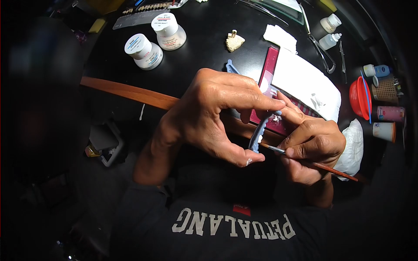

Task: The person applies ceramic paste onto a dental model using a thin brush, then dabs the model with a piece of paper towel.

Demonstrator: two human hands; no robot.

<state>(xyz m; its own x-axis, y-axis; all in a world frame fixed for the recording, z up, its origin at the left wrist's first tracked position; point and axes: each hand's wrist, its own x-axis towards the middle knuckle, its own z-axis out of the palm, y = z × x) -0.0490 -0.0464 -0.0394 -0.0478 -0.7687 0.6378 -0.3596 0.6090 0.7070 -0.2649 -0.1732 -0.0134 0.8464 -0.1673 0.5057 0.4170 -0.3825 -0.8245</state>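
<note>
Between the thumb and fingertips of my left hand (209,111) is a narrow, curved blue-grey dental mould (257,135), held on edge. Small white tooth-like bits show along its inner side. My right hand (315,141) pinches a thin paintbrush (324,166) with a reddish-brown handle. The brush's tip points left, right at the white bits on the mould. White residue marks my left thumb. Behind both hands lies a dark red mixing palette (269,65) with white smears, partly hidden by my fingers.
Two white-capped jars (144,52) stand at the back left. A tan dental cast (235,41) sits beyond my hands. White tissue (309,80) lies beside the palette. A red bowl (360,98) and several small containers line the right. The wooden table edge (130,92) runs under my forearms.
</note>
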